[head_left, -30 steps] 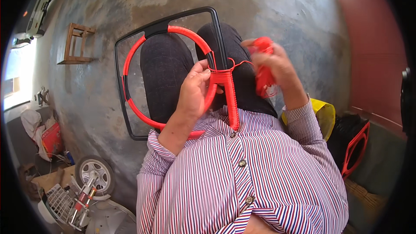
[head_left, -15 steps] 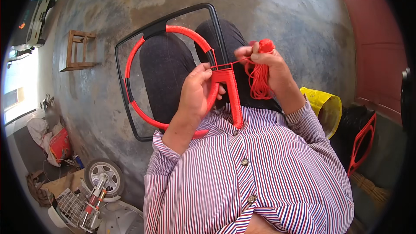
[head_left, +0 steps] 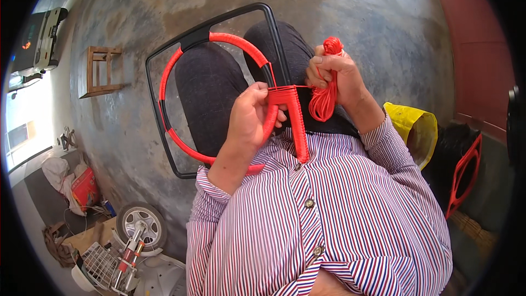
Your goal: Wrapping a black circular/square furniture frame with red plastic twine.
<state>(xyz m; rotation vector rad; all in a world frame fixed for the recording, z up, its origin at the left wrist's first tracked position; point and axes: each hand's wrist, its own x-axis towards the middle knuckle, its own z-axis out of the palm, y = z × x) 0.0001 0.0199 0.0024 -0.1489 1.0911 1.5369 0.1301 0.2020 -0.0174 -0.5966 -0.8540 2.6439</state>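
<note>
A black rectangular frame with a ring inside it rests across my lap, over my dark trousers. Red cord wraps much of the ring and part of the frame's near right side; black gaps show between wrapped stretches. My left hand is closed on the ring beside that wrapped side, its thumb by the newest turns. To the right, my right hand grips a looped bundle of red cord. One strand runs taut from it to the frame.
A small wooden stool stands on the concrete floor at left. Lower left are a wheeled vehicle's tyre and a wire basket. On the right sit a yellow bag and a red frame by a dark red door.
My right hand has closed round the cord bundle, its fingers drawn in and the bundle upright. The strand to the frame is shorter. My left hand keeps its place.
</note>
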